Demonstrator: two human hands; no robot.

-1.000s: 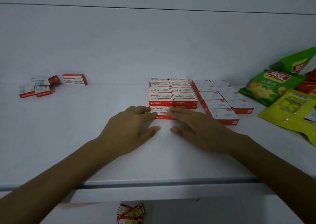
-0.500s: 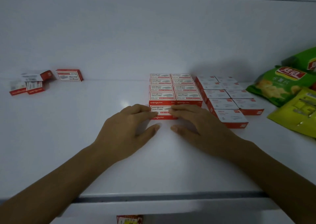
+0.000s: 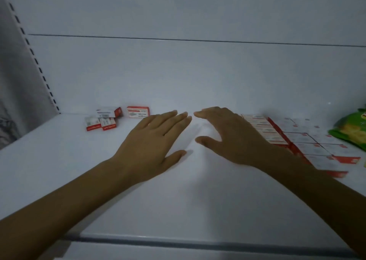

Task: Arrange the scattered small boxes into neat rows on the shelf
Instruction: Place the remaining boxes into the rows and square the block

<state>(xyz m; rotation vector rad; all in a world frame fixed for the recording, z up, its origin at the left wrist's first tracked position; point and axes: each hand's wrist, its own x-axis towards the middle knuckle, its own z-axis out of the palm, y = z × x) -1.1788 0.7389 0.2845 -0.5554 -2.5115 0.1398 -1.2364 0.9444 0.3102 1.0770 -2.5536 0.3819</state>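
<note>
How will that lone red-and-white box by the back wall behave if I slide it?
The lone box lies flat, so it probably slides without tipping. Its crisp edges suggest stiffness. The glossy shelf likely offers little drag.

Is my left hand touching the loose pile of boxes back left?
Apart. Head view shows bare shelf between the left hand and the pile of boxes.

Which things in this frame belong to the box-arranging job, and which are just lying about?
Job: scattered boxes, single box beside them, arranged rows, shelf, left hand, right hand, both empty.
Lying about: green snack bag, slotted upright.
</note>
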